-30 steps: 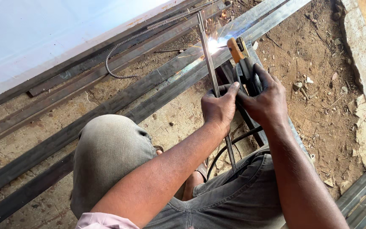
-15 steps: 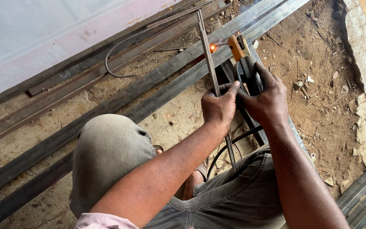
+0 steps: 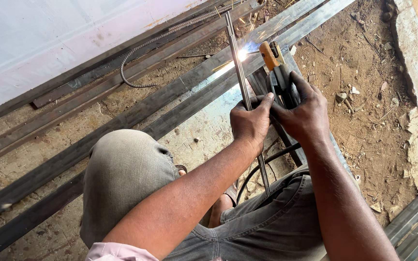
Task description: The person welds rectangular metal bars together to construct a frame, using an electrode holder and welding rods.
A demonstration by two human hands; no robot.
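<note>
1. Left hand (image 3: pixel 251 121) grips the thin grey steel rod (image 3: pixel 240 72), just beside the spark.
2. Right hand (image 3: pixel 302 108) clenches the orange-tipped welding holder (image 3: pixel 273 65), touching the rod's right.
3. Bare dirt ground (image 3: pixel 359 111) lies right of the rod.

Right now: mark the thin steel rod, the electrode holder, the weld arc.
thin steel rod (image 3: pixel 234 48), head view, bare upper shaft.
electrode holder (image 3: pixel 269 55), head view, orange handle end.
weld arc (image 3: pixel 242 54), head view, bright glare centre.

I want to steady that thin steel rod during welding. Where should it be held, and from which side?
Grip the thin rod on its bare middle stretch, well below the bright arc, where the left hand pinches it now. Come from the left: the right hand and electrode holder crowd the right side.
</note>
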